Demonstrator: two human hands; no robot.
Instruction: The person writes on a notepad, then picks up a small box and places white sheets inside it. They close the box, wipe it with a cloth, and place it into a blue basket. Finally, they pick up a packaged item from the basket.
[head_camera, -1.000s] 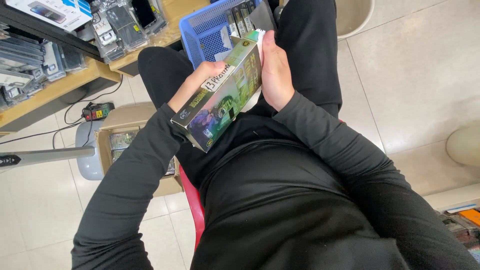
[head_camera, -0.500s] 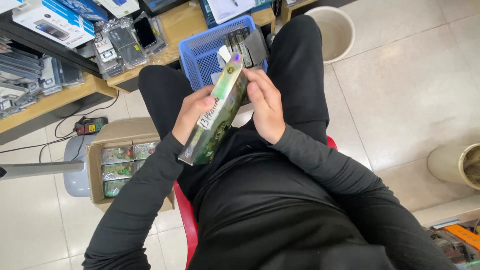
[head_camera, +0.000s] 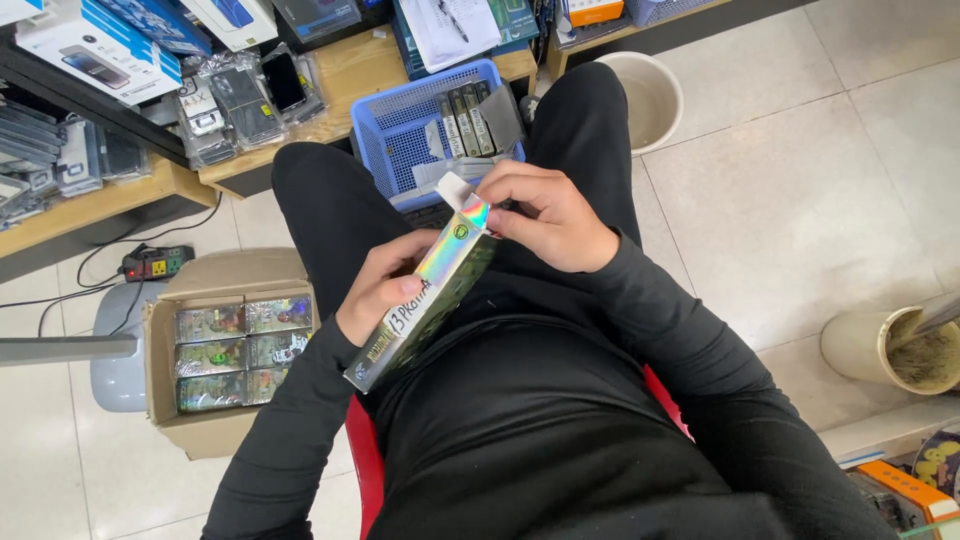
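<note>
Tiled shop floor, a wooden counter (head_camera: 110, 195) piled with boxed and bagged phone accessories, and a person in black sitting on a red chair (head_camera: 362, 460) looking down at their lap. They're holding a slim holographic box (head_camera: 425, 300) over their thighs, tilted edge-up. The left hand (head_camera: 380, 290) is wrapping around its lower middle with the fingers closed on it, while the right hand (head_camera: 550, 215) is pinching the top end, fingertips narrow, right by the white flap sticking open there.

Looks like a light, thin cardboard box with a glossy foil finish, so probably a bit slippery and easy to dent. Gripping the long edges seems safer than squeezing the flat faces.

Compared with half a second ago, the box is sitting flatter and the flap is poking out more. A blue basket (head_camera: 400, 130) sits just ahead of the knees, and a carton of similar shiny boxes (head_camera: 235, 345) is on the floor to the left.
</note>
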